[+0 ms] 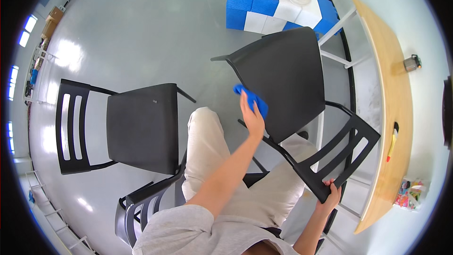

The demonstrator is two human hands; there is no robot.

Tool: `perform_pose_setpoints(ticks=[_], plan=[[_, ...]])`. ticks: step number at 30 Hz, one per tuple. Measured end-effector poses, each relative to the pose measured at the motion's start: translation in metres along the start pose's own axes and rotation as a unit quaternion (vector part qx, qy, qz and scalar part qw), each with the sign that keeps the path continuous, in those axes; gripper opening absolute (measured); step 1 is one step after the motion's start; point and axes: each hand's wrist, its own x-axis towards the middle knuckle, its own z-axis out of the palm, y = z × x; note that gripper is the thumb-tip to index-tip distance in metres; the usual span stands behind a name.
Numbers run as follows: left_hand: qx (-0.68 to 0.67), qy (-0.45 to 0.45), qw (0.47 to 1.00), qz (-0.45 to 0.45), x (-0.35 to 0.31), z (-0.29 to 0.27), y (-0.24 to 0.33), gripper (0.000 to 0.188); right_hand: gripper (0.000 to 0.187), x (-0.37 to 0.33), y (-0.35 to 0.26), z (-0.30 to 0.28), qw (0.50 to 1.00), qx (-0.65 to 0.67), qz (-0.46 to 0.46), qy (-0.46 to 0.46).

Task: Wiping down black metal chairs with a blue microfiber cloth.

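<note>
A blue cloth (pixel 257 106) is bunched in my left hand (pixel 252 120), whose fingers press it against the side edge of a black chair's seat (pixel 288 75). This chair stands in front of me to the right, with its slatted backrest (pixel 347 153) toward my right side. My right hand (pixel 331 194) is closed around the backrest's top corner. I cannot tell whether the chair is tilted. A second black chair (pixel 141 127) stands on the left, apart from both hands.
At right runs a light wooden tabletop (pixel 396 99) on white legs, bearing a small black-lidded container (pixel 412 63), a yellow-and-red tool (pixel 392 144) and a colourful packet (pixel 409 193). Blue and white blocks (pixel 264 7) stand ahead. Another dark chair (pixel 144 208) is close at lower left.
</note>
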Motion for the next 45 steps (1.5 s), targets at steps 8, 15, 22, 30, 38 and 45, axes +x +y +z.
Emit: perform_pose_setpoints(ticks=[8,15,22,30,38,45], plan=[[0.048,-0.194,0.972,-0.126,-0.113,-0.023,-0.027,0.043,0.019,0.002,0.007,-0.012,1.000,0.019,0.001,-0.006],[-0.035,0.042,0.990,-0.132,0.023,0.003,0.013,0.040,0.018,-0.008,0.001,0.006,1.000,0.020,0.001,0.016],[-0.035,0.113,0.991,-0.062,0.082,0.016,0.007,0.037,0.018,-0.005,0.006,0.003,0.999,0.040,-0.003,0.008],[-0.024,0.056,0.993,-0.101,-0.024,0.023,-0.009,0.039,0.019,-0.005,0.006,0.004,0.998,0.050,0.004,0.032],[0.092,-0.107,0.967,-0.212,-0.042,-0.019,-0.021,0.032,0.020,0.005,0.008,-0.008,0.999,0.035,-0.003,0.015],[0.145,-0.094,0.946,0.273,0.106,-0.013,0.090,0.034,0.021,-0.002,0.002,-0.007,0.999,0.030,0.004,0.024]])
